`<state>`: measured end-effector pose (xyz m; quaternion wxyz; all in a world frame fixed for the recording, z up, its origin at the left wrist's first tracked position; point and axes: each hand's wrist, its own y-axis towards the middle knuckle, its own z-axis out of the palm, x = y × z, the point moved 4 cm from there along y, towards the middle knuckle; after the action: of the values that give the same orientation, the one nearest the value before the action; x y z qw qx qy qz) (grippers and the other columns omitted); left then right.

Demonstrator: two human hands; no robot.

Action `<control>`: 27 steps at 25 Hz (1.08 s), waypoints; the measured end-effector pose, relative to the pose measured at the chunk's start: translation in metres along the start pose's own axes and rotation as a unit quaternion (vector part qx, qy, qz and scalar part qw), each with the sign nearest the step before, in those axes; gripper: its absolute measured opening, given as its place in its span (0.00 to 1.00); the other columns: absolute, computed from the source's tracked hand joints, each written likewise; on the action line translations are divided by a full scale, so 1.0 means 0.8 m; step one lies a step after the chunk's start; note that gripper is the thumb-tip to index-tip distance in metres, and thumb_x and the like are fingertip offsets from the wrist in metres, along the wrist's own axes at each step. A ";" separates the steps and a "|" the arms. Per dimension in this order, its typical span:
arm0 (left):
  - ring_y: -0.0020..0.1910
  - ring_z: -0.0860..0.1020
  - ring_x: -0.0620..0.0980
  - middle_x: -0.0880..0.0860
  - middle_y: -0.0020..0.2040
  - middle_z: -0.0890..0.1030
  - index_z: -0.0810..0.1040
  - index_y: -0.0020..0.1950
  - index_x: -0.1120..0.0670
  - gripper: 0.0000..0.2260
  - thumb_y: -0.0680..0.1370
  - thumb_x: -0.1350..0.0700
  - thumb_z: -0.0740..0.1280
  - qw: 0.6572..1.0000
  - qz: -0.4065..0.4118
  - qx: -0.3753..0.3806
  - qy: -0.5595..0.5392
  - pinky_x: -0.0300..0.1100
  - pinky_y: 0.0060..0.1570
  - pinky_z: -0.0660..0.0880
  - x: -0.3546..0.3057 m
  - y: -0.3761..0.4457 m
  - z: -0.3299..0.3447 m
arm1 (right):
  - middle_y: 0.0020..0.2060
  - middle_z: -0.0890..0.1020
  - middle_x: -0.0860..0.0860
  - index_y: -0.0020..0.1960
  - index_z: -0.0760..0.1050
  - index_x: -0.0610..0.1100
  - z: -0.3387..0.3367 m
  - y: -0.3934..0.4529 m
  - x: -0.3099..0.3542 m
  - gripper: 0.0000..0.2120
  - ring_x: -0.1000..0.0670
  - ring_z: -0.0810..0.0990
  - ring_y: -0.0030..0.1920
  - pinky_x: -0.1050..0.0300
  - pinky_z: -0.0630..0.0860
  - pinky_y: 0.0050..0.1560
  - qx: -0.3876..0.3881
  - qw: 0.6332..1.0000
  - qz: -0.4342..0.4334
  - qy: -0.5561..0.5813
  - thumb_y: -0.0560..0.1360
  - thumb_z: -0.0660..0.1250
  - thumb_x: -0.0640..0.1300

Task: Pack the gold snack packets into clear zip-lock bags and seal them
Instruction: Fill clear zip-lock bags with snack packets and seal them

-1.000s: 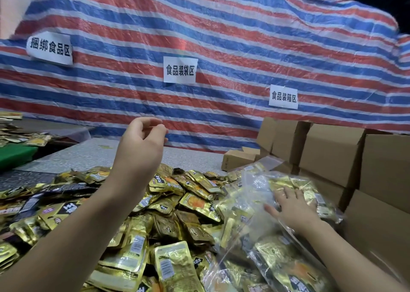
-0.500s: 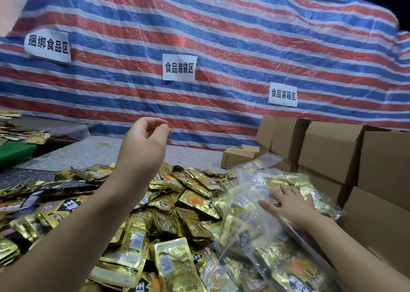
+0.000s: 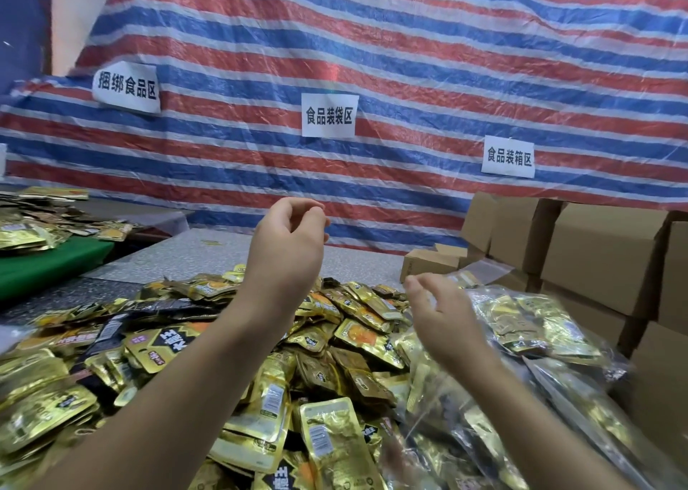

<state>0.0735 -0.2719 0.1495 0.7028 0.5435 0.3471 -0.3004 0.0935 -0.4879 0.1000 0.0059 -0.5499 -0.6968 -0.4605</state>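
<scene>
- The right hand [image 3: 445, 316] has lifted off the filled bag [image 3: 536, 326] it was pressing flat half a second ago; it now hangs just above the bag's near edge, touching nothing I can make out.
- Its fingers are loosely curled and slightly apart, and they hold nothing.
- The left hand [image 3: 288, 244] stays raised over the packet pile [image 3: 260, 359], much where it was before, with fingertips curled in toward the thumb and no packet between them.
- The filled bag lies on the right side of the pile, near the cardboard boxes [image 3: 595, 255], with more filled bags [image 3: 558, 415] in front of it.
- Loose gold packets cover the table [image 3: 208, 251] from the left edge to the middle.
- My reading: letting go suggests this bag is finished and set aside, though its seal is too blurred to check.
- Next probably comes fetching an empty bag; none is clearly visible.
</scene>
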 end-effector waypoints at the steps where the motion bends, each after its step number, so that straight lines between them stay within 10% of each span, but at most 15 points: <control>1: 0.43 0.79 0.43 0.48 0.47 0.81 0.76 0.51 0.45 0.06 0.82 0.52 0.60 1.000 0.002 -0.002 0.000 0.31 0.34 0.76 0.000 0.000 -0.001 | 0.44 0.78 0.59 0.49 0.75 0.53 0.017 -0.011 0.015 0.11 0.60 0.76 0.48 0.65 0.70 0.44 -0.007 1.000 -0.015 0.022 0.82 0.56 0.54; 9: 0.40 0.80 0.42 0.49 0.43 0.83 0.78 0.45 0.47 0.10 0.82 0.55 0.60 0.999 0.031 -0.031 -0.004 0.34 0.35 0.77 0.000 -0.001 0.000 | 0.44 0.77 0.61 0.49 0.72 0.55 0.087 -0.074 0.007 0.04 0.62 0.74 0.49 0.61 0.72 0.50 -0.016 1.000 -0.024 0.010 0.81 0.60 0.50; 16: 0.20 0.68 0.40 0.45 0.20 0.72 0.79 0.37 0.51 0.22 0.84 0.45 0.55 0.994 0.070 0.025 0.082 0.35 0.19 0.63 0.006 -0.019 0.010 | 0.43 0.74 0.61 0.53 0.75 0.52 0.093 -0.083 0.006 0.04 0.57 0.73 0.47 0.68 0.65 0.44 -0.007 0.999 -0.036 -0.018 0.80 0.63 0.48; 19: 0.31 0.79 0.50 0.52 0.29 0.80 0.79 0.34 0.54 0.29 0.84 0.42 0.50 0.978 0.018 -0.013 0.209 0.44 0.30 0.74 0.030 0.009 -0.036 | 0.44 0.73 0.62 0.56 0.77 0.50 0.092 -0.087 0.008 0.08 0.58 0.72 0.48 0.69 0.64 0.45 -0.002 0.999 -0.034 -0.019 0.80 0.63 0.49; 23: 0.46 0.78 0.58 0.58 0.46 0.79 0.78 0.46 0.58 0.16 0.82 0.52 0.55 0.808 -0.005 -0.030 0.588 0.50 0.46 0.76 0.079 0.067 -0.151 | 0.45 0.76 0.57 0.56 0.78 0.45 0.095 -0.086 0.011 0.08 0.53 0.75 0.49 0.58 0.68 0.48 0.019 0.999 -0.044 -0.023 0.80 0.64 0.45; 27: 0.49 0.76 0.56 0.57 0.52 0.77 0.76 0.53 0.59 0.16 0.80 0.47 0.57 0.647 -0.154 -0.043 0.746 0.49 0.52 0.77 0.125 0.077 -0.296 | 0.46 0.75 0.57 0.57 0.78 0.44 0.094 -0.086 0.011 0.09 0.55 0.72 0.50 0.58 0.67 0.51 0.016 0.999 -0.041 -0.012 0.80 0.64 0.44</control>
<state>0.1428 -0.0319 0.0625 0.1730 0.4920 0.8451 0.1177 0.0741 -0.4306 0.0174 -0.0125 -0.5262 -0.7259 -0.4428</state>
